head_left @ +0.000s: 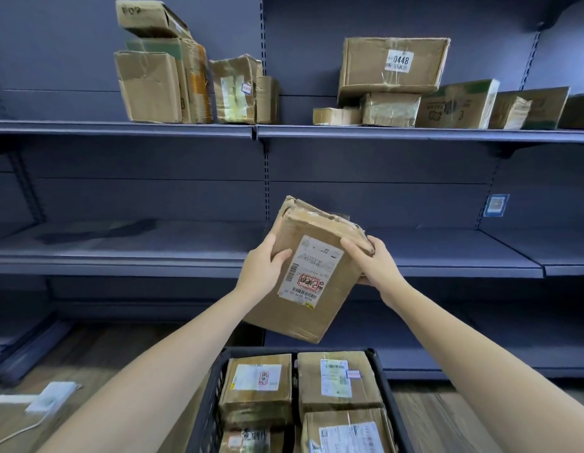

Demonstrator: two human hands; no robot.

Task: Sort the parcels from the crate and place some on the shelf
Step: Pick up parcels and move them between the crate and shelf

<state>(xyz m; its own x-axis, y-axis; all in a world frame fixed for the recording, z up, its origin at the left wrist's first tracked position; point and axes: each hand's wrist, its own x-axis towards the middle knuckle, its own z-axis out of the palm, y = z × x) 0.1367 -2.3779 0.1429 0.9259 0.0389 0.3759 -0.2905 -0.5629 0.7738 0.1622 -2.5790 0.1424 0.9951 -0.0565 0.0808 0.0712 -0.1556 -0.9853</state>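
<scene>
I hold a brown cardboard parcel (308, 273) with a white shipping label in front of the middle shelf (120, 253), above the crate. My left hand (263, 268) grips its left side and my right hand (375, 259) grips its upper right corner. The parcel is tilted, label facing me. Below it the black plastic crate (205, 403) holds several more labelled parcels (338, 379). The top shelf (120, 127) carries several cardboard boxes, among them a large one marked 0448 (393, 65).
Dark blue metal shelving fills the view, with an upright post (266, 178) at centre. A small blue tag (496, 205) sticks to the back panel on the right. A white device with a cable (52, 397) lies on the wooden floor at lower left.
</scene>
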